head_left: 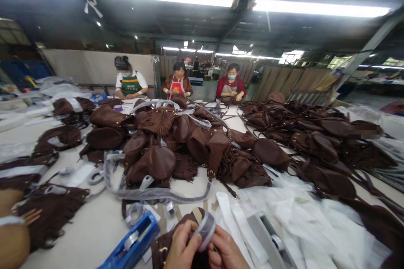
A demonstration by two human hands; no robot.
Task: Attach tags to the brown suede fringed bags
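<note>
Close in front of me, my left hand point(184, 243) pinches a curled strap wrapped in clear plastic film point(207, 228). My right hand point(226, 247) grips the same looped strap from the other side, fingers closed. Beneath both hands lies a dark brown bag point(161, 247), partly hidden by them. A blue tape dispenser point(134, 237) is left of my left hand, and a grey tape dispenser point(272, 239) stands right of my right hand. Another film-wrapped strap point(164, 195) runs across the table just beyond.
Many brown fringed bags point(158, 163) are heaped mid-table, with more bags and straps point(315, 145) at right. White plastic sheets point(303, 214) cover the near right. A co-worker's hand point(31, 216) rests by a fringed bag point(59, 206) at left. Three people work across the table.
</note>
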